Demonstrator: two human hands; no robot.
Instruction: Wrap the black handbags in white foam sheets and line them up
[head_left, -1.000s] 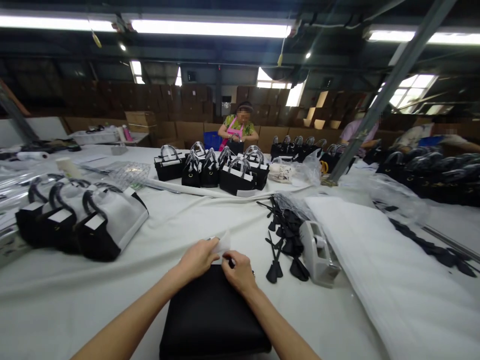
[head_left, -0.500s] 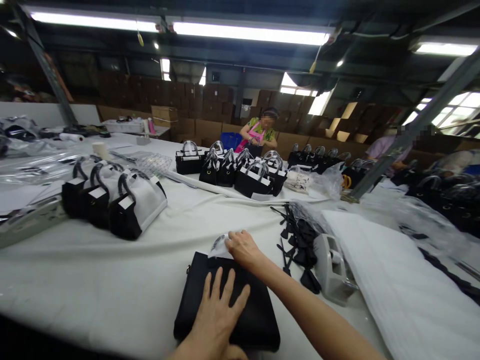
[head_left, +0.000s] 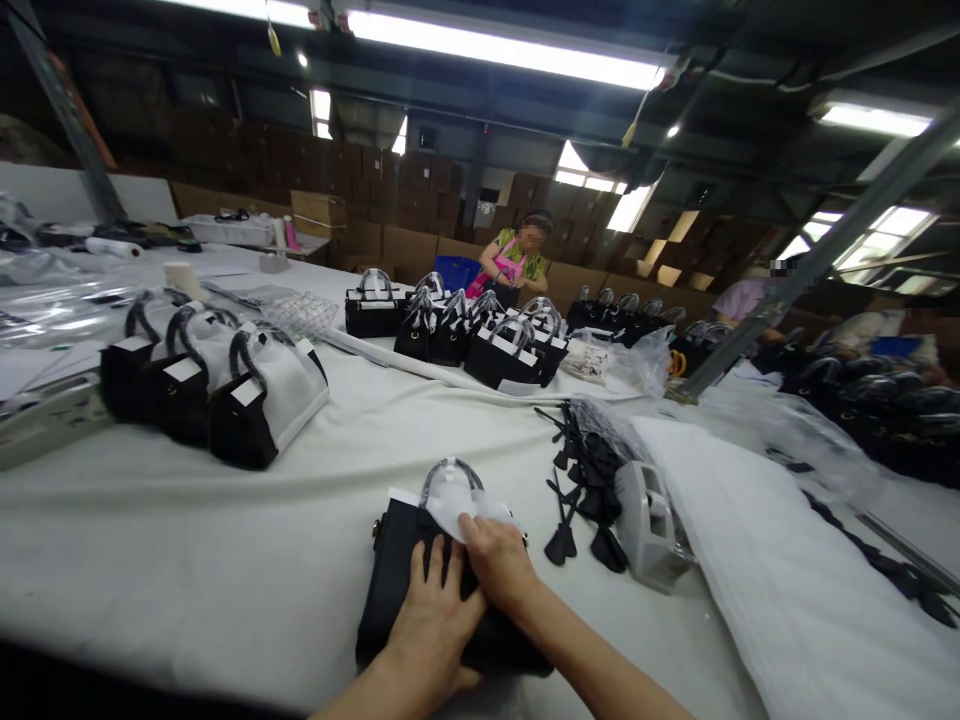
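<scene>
A black handbag point(head_left: 386, 575) lies in front of me on the white table cover, its wrapped handle point(head_left: 454, 464) standing up at the far edge. My left hand point(head_left: 435, 610) rests on the bag's front, fingers spread. My right hand point(head_left: 499, 562) is closed, with a thin white sheet point(head_left: 448, 508) pinched at its fingertips near the base of the handle. Part of the sheet lies over the top of the bag, inside the handle loop. The two hands hide much of the bag's front.
Three black bags point(head_left: 247, 425) with white wrapping stand at the left. Several black tassel-like pieces point(head_left: 596, 490) lie right of my bag, beside a grey tape dispenser point(head_left: 649, 525) and white foam sheeting point(head_left: 720, 540). More bags point(head_left: 502, 355) and a person point(head_left: 517, 260) are farther back.
My right hand has come nearer, drawing the white sheet down toward the bag's front. The handle now shows upright. My left hand stays flat on the bag.
</scene>
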